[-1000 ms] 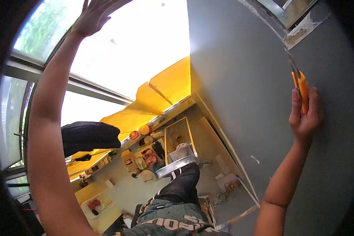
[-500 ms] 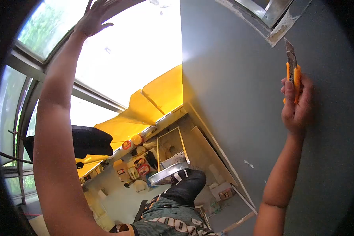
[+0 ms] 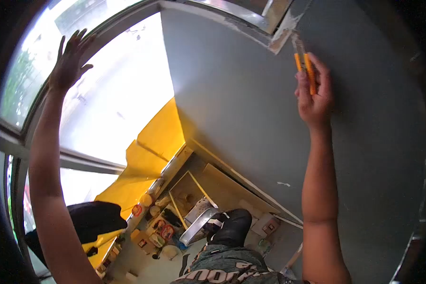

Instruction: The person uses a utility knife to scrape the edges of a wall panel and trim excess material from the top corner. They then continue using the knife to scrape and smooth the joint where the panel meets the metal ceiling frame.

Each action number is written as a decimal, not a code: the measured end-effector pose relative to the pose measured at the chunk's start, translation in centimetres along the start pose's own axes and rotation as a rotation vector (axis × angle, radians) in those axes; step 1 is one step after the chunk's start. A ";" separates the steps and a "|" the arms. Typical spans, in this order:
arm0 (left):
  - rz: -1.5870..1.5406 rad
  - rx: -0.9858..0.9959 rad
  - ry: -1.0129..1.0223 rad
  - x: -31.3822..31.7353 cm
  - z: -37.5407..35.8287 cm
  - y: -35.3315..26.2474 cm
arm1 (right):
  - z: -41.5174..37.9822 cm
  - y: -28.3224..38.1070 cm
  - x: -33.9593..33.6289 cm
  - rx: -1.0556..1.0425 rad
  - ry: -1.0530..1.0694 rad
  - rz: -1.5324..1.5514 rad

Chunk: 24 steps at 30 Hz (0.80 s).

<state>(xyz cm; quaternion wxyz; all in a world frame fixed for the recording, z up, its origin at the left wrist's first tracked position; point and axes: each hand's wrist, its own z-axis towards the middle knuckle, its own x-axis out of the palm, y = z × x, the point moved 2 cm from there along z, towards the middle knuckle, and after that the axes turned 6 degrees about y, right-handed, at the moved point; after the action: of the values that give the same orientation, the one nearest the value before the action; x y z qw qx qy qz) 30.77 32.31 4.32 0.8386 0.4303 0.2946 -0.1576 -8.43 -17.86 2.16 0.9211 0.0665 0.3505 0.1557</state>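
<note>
My right hand [image 3: 315,99] grips an orange snap-off utility knife [image 3: 310,71], its blade extended upward. The blade's tip overlaps the chipped, pale plaster edge [image 3: 283,40] by the corner of a metal frame [image 3: 251,16], high on the grey wall [image 3: 236,85]. Up on the left, my left hand [image 3: 68,64] is raised with fingers spread, holding nothing, against the curved-looking window frame [image 3: 38,102].
Below me, a metal-edged step [image 3: 199,225] stands by my leg. Jars, boxes and other clutter [image 3: 158,232] cover the floor beside it. Yellow sheeting [image 3: 151,137] hangs under the bright window, near a black cloth-like item [image 3: 97,222].
The view has turned and shifted. My right hand has brought the knife up so its blade now meets the chipped plaster edge; my left hand stays raised by the window frame.
</note>
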 end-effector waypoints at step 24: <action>-0.012 -0.115 0.172 0.8 -0.2 1.1 | 1.8 3.5 -0.4 -0.056 -0.058 -0.449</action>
<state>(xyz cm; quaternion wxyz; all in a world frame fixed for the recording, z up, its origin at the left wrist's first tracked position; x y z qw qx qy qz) 31.84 33.11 4.40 0.8326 0.3916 0.3764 -0.1080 -8.33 -14.68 4.56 0.9439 -0.0341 0.3253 -0.0455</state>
